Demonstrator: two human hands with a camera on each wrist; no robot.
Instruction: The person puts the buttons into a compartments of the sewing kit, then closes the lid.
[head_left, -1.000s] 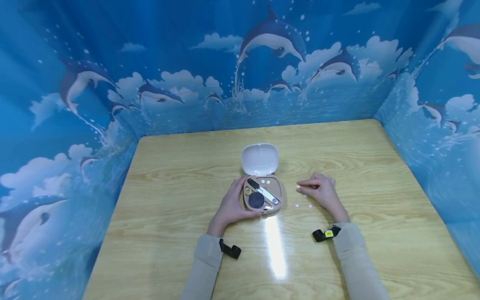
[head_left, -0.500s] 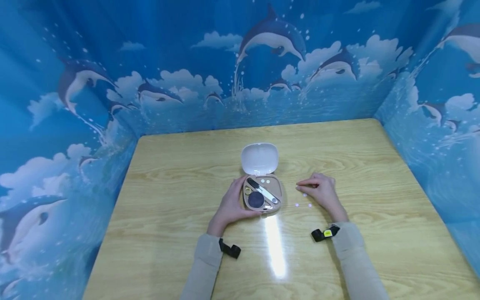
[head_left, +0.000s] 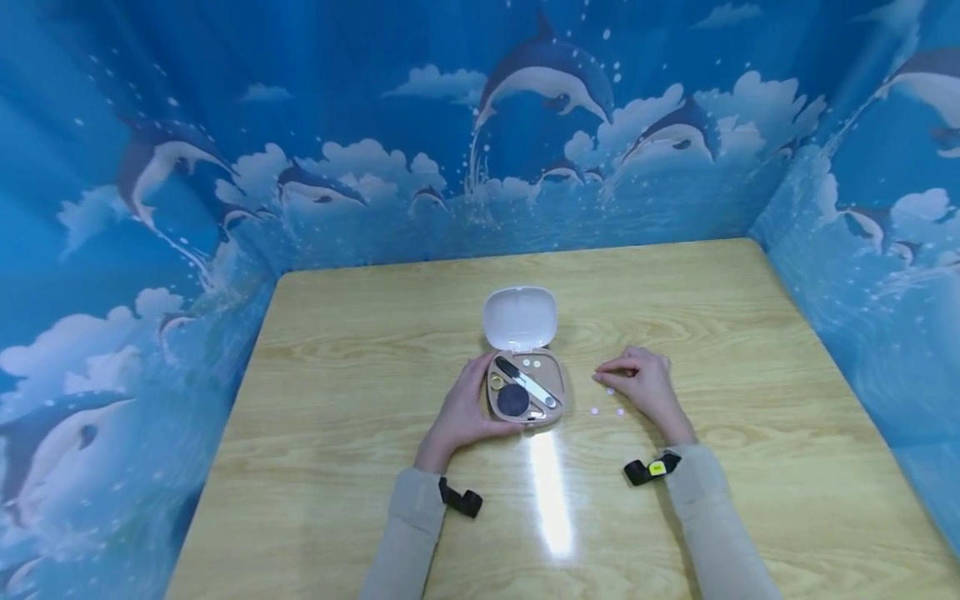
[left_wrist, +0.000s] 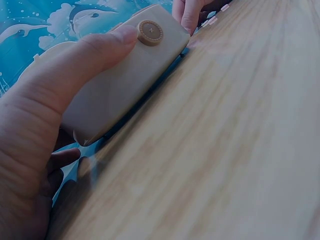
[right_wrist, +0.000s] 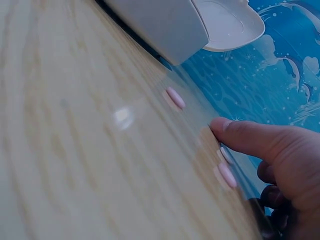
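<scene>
My left hand (head_left: 467, 408) grips the near left side of a small beige case (head_left: 557, 358) with its white lid (head_left: 520, 318) raised. In the left wrist view the thumb presses beside the round latch (left_wrist: 150, 32). Inside lie a black-and-silver tool (head_left: 536, 389), a dark round disc (head_left: 513, 400), a gold ring (head_left: 497, 382) and two small white discs (head_left: 536, 364). Right of the case, my right hand (head_left: 643, 385) pinches a small button-like disc at the tabletop, mostly hidden by thumb and forefinger. Three pale pink discs lie nearby, including one (right_wrist: 175, 97) between hand and case.
The wood-grain table (head_left: 360, 350) carries a bright light reflection (head_left: 551, 500) in front of the case. A blue dolphin-print curtain (head_left: 480, 125) encloses the back and sides. Black camera straps (head_left: 651, 468) sit on both wrists.
The right thumb and forefinger have closed over the small disc, which showed more plainly a second ago. The left hand and the case have stayed in place.
</scene>
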